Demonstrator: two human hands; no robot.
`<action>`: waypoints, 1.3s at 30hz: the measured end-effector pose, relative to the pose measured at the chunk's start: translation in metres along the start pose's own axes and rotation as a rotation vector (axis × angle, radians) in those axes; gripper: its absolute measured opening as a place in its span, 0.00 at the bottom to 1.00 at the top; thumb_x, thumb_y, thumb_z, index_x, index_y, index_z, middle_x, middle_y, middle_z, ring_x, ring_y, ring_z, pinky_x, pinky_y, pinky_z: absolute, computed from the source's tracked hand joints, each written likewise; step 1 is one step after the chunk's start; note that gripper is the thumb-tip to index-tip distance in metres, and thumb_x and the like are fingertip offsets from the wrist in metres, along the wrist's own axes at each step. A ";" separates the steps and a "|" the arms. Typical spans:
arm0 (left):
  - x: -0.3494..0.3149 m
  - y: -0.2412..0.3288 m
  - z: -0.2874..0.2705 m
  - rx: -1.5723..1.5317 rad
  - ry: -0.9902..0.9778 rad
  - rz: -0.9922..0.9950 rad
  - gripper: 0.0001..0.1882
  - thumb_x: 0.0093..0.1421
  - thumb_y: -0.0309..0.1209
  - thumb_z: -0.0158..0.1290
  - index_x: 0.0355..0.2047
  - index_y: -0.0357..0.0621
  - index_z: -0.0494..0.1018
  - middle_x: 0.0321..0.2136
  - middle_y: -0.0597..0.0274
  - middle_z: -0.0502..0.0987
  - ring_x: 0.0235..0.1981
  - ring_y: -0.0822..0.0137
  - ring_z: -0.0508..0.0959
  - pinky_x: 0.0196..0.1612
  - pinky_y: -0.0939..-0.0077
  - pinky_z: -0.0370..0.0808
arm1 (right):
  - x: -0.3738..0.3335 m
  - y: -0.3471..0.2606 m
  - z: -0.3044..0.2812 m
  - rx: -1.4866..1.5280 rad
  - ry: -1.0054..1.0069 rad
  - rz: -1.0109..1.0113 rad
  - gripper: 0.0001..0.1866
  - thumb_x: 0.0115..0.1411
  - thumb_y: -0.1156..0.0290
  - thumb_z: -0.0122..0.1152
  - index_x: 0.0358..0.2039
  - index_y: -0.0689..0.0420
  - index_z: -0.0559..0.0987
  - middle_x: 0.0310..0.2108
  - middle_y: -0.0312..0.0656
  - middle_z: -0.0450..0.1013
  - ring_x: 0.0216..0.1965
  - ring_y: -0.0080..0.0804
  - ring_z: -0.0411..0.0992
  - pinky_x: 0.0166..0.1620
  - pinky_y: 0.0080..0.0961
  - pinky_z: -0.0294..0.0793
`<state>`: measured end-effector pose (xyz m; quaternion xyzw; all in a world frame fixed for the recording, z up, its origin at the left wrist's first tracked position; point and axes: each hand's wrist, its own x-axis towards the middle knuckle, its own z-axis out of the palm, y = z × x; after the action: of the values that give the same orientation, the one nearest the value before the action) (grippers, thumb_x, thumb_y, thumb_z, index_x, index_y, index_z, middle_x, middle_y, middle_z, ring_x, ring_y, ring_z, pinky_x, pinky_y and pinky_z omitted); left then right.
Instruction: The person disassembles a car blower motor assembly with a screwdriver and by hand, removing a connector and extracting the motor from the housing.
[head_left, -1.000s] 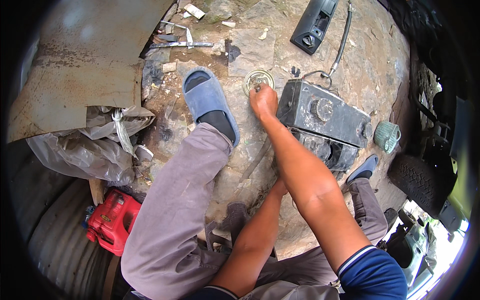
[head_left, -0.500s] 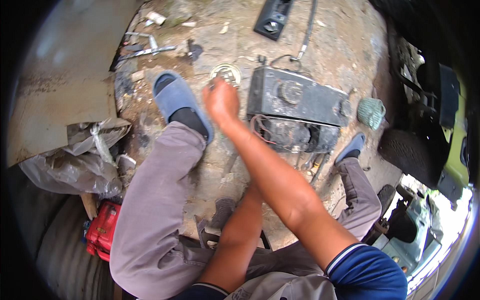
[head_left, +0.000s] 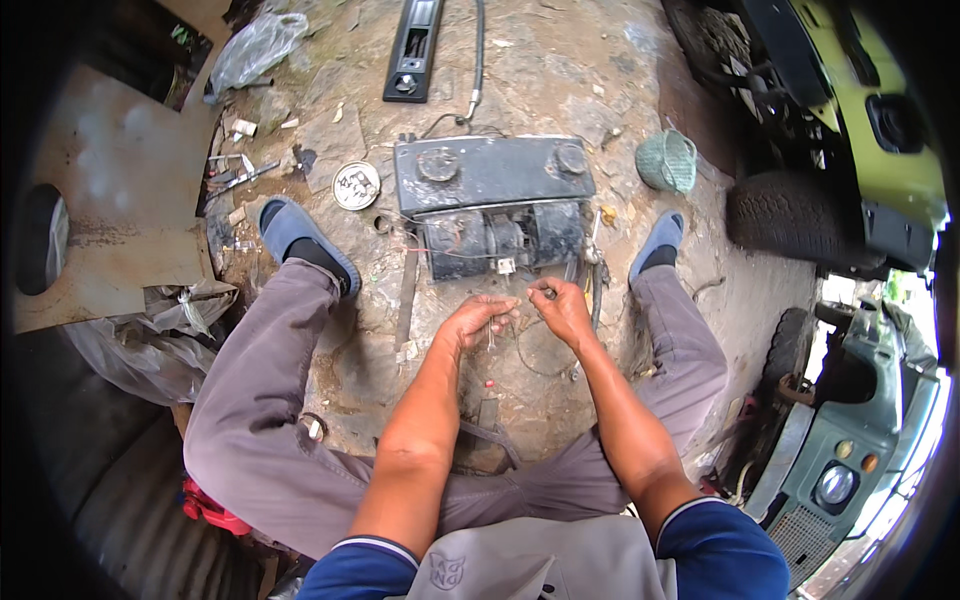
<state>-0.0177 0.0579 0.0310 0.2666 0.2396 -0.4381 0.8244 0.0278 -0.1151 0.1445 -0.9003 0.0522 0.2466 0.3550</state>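
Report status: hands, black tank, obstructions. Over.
Right hand pinching small dark piece; left hand close by, hold unclear. Black tank beyond both hands. No blockage evident between hands.

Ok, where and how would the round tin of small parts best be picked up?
Probably by opposite sides of its rim, the left hand coming down from above. The tin sits open side up with loose small parts inside, so it should stay level; the black box stands to its right.
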 end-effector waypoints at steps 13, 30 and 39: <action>-0.033 0.035 0.074 0.328 0.064 0.073 0.10 0.66 0.29 0.53 0.43 0.35 0.77 0.28 0.68 0.76 0.24 0.79 0.71 0.23 0.87 0.65 | -0.030 0.009 -0.022 0.117 0.066 -0.083 0.13 0.57 0.62 0.63 0.35 0.59 0.82 0.28 0.50 0.78 0.31 0.37 0.77 0.37 0.32 0.73; -0.056 0.022 0.070 0.416 0.090 0.138 0.09 0.66 0.29 0.53 0.41 0.37 0.78 0.26 0.70 0.75 0.24 0.79 0.69 0.23 0.84 0.63 | -0.041 0.013 -0.014 0.109 0.013 -0.198 0.11 0.56 0.64 0.62 0.33 0.58 0.82 0.29 0.56 0.78 0.35 0.50 0.78 0.40 0.39 0.75; -0.056 0.021 0.064 0.433 0.086 0.122 0.08 0.64 0.29 0.56 0.39 0.36 0.78 0.26 0.68 0.76 0.23 0.79 0.69 0.22 0.84 0.63 | -0.032 0.025 -0.006 0.216 -0.044 -0.148 0.11 0.57 0.65 0.65 0.32 0.60 0.82 0.24 0.42 0.78 0.27 0.27 0.74 0.33 0.28 0.72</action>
<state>-0.0175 0.0591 0.1183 0.4698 0.1585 -0.4168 0.7619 -0.0042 -0.1398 0.1481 -0.8526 0.0043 0.2326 0.4679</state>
